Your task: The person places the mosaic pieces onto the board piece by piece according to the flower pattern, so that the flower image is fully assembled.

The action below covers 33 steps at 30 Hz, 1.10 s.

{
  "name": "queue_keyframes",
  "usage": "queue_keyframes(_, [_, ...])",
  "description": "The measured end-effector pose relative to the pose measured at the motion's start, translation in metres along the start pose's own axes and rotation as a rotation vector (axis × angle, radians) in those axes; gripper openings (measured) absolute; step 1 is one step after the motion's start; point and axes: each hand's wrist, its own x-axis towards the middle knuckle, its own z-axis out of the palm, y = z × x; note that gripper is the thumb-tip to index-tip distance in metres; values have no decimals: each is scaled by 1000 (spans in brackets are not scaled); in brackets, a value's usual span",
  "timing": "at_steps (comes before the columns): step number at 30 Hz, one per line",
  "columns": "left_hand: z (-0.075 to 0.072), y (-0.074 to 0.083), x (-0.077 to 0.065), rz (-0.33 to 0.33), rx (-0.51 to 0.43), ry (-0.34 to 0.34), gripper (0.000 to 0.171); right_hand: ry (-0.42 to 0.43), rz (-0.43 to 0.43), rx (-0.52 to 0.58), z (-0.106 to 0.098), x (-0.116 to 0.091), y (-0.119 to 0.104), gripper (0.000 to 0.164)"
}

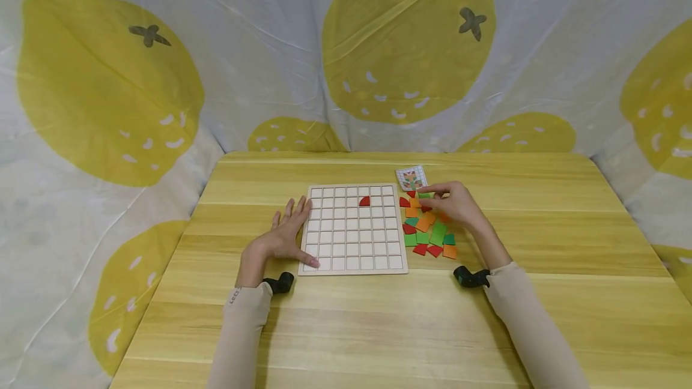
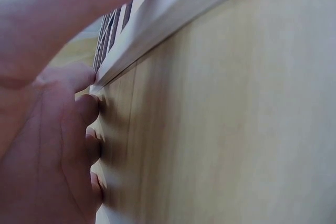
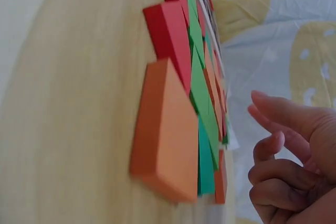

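Soft, even light covers the desk [image 1: 373,302], with a pale sheen toward the middle of its near edge. Faint shadows run along the inner sides of both sleeves [image 1: 235,335]. The head view is bright, its fine detail soft. The left wrist view is dimmer, with blurred shadows beside the left hand [image 2: 52,135]; the right wrist's backdrop [image 3: 283,3] looks out of focus.

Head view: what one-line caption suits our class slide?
Left hand touching a gridded board with one red piece on it; right hand over loose coloured pieces beside it.
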Motion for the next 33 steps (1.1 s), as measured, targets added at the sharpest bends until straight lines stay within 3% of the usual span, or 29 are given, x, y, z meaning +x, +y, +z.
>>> queue_keyframes(10, [0,1,-1,4,-8,5,146,30,28,-12,-11,-4,16,32])
queue_keyframes(22, [0,-2,0,2,3,-2,147,7,56,36,-4,11,7,30])
queue_keyframes(27, [0,-1,0,3,-3,-3,147,11,100,78,1,21,1,29])
queue_keyframes(33, [0,-1,0,-1,-2,-6,147,25,156,47,6,30,-5,29])
